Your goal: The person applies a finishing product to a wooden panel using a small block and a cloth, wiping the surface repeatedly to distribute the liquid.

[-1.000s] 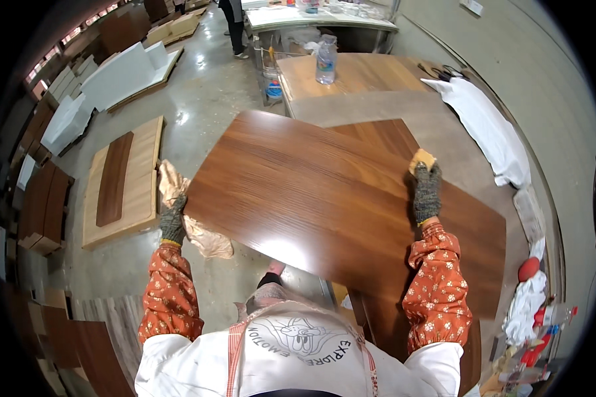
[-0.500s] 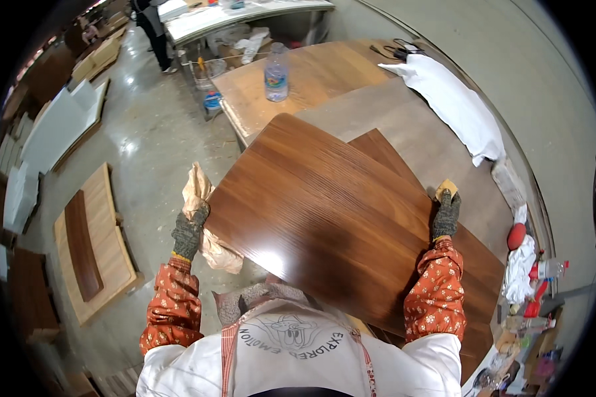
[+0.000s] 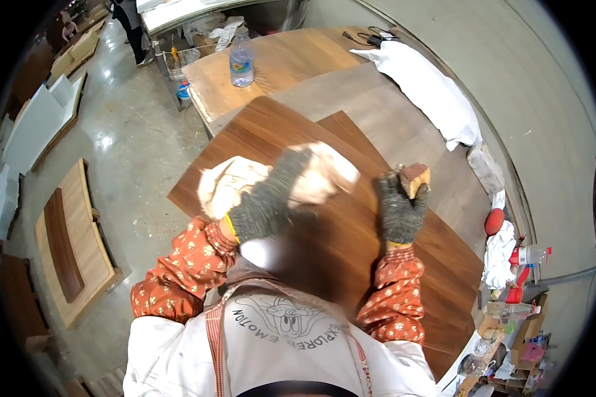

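A dark brown wood-grain panel (image 3: pixel 261 126) lies at an angle in front of me, on top of a second dark brown panel (image 3: pixel 341 124) whose corner sticks out behind it. Over the upper panel, my gloved left hand (image 3: pixel 265 205) is closed on a bunched pale cream cloth (image 3: pixel 228 185), slightly smeared by motion. My right hand (image 3: pixel 400 215), also in a grey knitted glove, is at the panel's right side. Between its thumb and fingers sits a small sanding block (image 3: pixel 415 178), yellowish with a reddish-brown face.
Beyond the panels, a wooden worktable (image 3: pixel 298 56) carries a clear plastic bottle (image 3: pixel 242 63) and a white cloth bundle (image 3: pixel 420 86). Bottles, rags and a red ball-shaped thing (image 3: pixel 495 221) line the right edge. Leftward, a pale board (image 3: pixel 93 264) lies on the floor; a person (image 3: pixel 131 30) stands far back.
My left hand has come from the panel's left edge rightward onto its surface with the cloth. My right hand has turned, showing the block's reddish-brown face. The view has shifted slightly.
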The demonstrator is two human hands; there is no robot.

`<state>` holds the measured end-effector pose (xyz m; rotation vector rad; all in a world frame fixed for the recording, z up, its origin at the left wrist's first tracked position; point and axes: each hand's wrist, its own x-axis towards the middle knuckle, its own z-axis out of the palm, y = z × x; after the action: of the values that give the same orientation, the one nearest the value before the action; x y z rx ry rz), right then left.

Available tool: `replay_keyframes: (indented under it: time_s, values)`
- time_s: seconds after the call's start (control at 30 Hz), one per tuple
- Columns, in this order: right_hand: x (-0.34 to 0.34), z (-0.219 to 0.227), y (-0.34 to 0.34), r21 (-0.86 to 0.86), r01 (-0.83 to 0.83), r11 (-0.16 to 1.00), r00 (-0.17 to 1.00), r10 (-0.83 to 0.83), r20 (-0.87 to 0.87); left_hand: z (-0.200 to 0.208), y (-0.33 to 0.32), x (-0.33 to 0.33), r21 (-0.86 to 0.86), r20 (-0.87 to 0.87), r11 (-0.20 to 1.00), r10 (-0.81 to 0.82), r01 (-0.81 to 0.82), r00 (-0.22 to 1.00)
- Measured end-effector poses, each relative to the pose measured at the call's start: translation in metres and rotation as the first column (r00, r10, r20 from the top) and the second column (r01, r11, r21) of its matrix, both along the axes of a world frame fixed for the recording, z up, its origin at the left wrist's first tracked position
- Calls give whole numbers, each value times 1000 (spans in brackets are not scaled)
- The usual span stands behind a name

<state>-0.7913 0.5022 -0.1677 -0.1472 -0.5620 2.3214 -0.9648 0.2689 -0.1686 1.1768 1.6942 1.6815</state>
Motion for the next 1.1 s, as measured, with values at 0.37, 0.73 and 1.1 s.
replay_keyframes:
  time_s: [0.37, 0.73, 1.1]
  values:
    - [-7, 40, -99, 823, -436, 363, 875, -44, 483, 30, -25, 39, 10, -63, 1000, 29, -28, 998]
    - [-30, 26, -136, 530, -801, 278, 590, 516, 621, 20, -91, 49, -211, -337, 961, 100, -179, 936]
    - [-70, 3, -163, 540, -816, -205, 355, -916, 188, -7, -155, -57, 55, -87, 768, 640, -637, 764]
